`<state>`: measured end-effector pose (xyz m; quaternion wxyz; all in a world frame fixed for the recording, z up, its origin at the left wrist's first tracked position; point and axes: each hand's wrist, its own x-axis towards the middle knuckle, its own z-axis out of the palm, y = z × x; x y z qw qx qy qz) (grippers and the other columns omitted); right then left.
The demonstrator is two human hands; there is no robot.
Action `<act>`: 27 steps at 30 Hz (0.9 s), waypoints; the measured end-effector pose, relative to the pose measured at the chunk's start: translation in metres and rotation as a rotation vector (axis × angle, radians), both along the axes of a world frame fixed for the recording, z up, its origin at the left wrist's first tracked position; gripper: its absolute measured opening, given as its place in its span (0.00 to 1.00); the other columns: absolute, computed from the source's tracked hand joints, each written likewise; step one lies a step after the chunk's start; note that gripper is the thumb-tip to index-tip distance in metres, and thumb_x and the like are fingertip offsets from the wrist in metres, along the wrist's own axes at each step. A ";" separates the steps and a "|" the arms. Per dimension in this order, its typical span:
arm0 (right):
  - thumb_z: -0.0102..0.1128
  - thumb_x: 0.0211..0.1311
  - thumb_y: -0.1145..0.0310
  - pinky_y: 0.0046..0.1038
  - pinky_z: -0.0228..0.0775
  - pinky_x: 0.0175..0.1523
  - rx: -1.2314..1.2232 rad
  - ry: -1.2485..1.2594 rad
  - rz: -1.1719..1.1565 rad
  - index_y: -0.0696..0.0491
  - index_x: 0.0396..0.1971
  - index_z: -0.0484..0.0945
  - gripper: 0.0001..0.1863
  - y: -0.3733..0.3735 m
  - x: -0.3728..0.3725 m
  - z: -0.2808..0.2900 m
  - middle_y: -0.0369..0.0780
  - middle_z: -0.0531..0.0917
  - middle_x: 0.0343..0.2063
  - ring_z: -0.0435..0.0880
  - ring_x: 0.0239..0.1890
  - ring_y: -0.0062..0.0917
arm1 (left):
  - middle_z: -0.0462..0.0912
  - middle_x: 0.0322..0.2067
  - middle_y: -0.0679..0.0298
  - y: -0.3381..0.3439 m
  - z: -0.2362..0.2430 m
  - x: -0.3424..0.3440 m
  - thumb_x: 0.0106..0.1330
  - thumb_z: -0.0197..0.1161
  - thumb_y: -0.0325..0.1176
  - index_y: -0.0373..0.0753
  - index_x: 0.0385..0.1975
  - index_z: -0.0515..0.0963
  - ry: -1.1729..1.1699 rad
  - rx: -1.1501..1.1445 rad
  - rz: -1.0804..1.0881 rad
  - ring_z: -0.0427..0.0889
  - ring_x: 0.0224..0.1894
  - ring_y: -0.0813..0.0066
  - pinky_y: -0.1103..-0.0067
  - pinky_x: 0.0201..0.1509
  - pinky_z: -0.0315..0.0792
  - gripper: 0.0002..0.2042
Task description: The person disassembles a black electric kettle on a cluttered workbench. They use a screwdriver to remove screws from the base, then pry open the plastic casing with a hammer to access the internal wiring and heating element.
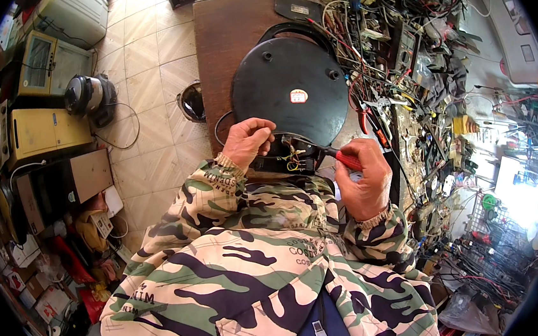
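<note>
A cluttered repair room surrounds a brown wooden table (214,51), its left edge falling away to a pale tiled floor (145,70) on the left side of the left hand's fingers. Farther out that way, a pot-shaped appliance (86,94) with a trailing cord stands near a yellow cabinet (42,133). Beyond the fingertips of both hands, a round black appliance (286,70) lies flat on the table, its handle at the far side, a small label on its face. A strip of bare wood runs between it and the table's left edge. Beyond and to the right of the right hand's fingers, a heap of cables (389,4) and red-handled pliers (363,120) crowd close to the appliance's right rim.

The right hand (367,182) grips a red-handled screwdriver (349,160), its shaft directed left toward yellow wires (292,156) in an open compartment at the appliance's near side. The left hand (247,143), thumb and fingertips drawn close, is by the near rim; whether it pinches anything cannot be told.
</note>
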<state>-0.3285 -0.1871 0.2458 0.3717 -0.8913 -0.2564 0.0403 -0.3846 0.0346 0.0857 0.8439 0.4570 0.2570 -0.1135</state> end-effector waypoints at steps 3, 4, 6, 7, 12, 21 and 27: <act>0.64 0.52 0.83 0.34 0.76 0.41 -0.072 0.019 -0.074 0.59 0.37 0.76 0.11 -0.025 -0.001 -0.019 0.47 0.79 0.36 0.82 0.36 0.42 | 0.81 0.31 0.65 -0.001 0.002 0.003 0.70 0.57 0.26 0.32 0.44 0.79 0.046 0.029 -0.018 0.77 0.27 0.81 0.84 0.31 0.75 0.08; 0.64 0.52 0.82 0.36 0.76 0.41 -0.095 0.019 -0.093 0.59 0.37 0.76 0.12 -0.031 -0.003 -0.025 0.47 0.79 0.35 0.82 0.36 0.42 | 0.80 0.31 0.65 -0.004 0.004 0.004 0.69 0.56 0.26 0.32 0.43 0.79 0.054 0.042 -0.027 0.77 0.27 0.81 0.84 0.31 0.75 0.08; 0.65 0.52 0.82 0.36 0.75 0.42 -0.113 0.033 -0.114 0.59 0.38 0.76 0.12 -0.040 -0.007 -0.038 0.47 0.79 0.35 0.82 0.37 0.44 | 0.80 0.31 0.66 -0.007 0.007 0.005 0.68 0.56 0.25 0.32 0.41 0.79 0.017 0.109 -0.089 0.77 0.27 0.81 0.84 0.32 0.75 0.07; 0.65 0.52 0.82 0.37 0.75 0.42 -0.114 0.028 -0.122 0.59 0.38 0.76 0.12 -0.042 -0.008 -0.042 0.47 0.79 0.35 0.82 0.37 0.44 | 0.80 0.31 0.66 -0.011 0.007 0.005 0.68 0.56 0.25 0.32 0.41 0.79 0.001 0.130 -0.114 0.77 0.27 0.81 0.84 0.31 0.75 0.07; 0.65 0.52 0.81 0.37 0.75 0.41 -0.091 0.026 -0.145 0.59 0.38 0.77 0.12 -0.042 -0.008 -0.055 0.48 0.79 0.36 0.82 0.38 0.46 | 0.77 0.26 0.70 -0.018 0.005 0.002 0.69 0.56 0.27 0.32 0.40 0.79 0.005 0.233 -0.175 0.72 0.23 0.86 0.86 0.25 0.69 0.07; 0.65 0.52 0.81 0.38 0.75 0.42 -0.054 0.024 -0.127 0.59 0.38 0.77 0.12 -0.044 -0.002 -0.063 0.48 0.79 0.36 0.82 0.38 0.46 | 0.78 0.25 0.70 -0.028 0.002 0.000 0.67 0.59 0.29 0.30 0.39 0.81 0.008 0.325 -0.179 0.71 0.25 0.86 0.85 0.28 0.68 0.08; 0.64 0.52 0.82 0.38 0.75 0.42 -0.087 0.084 -0.056 0.58 0.38 0.78 0.12 -0.048 0.002 -0.062 0.48 0.79 0.38 0.82 0.39 0.45 | 0.78 0.26 0.70 -0.030 -0.003 -0.002 0.67 0.59 0.29 0.31 0.39 0.81 0.004 0.332 -0.178 0.72 0.26 0.86 0.84 0.30 0.68 0.09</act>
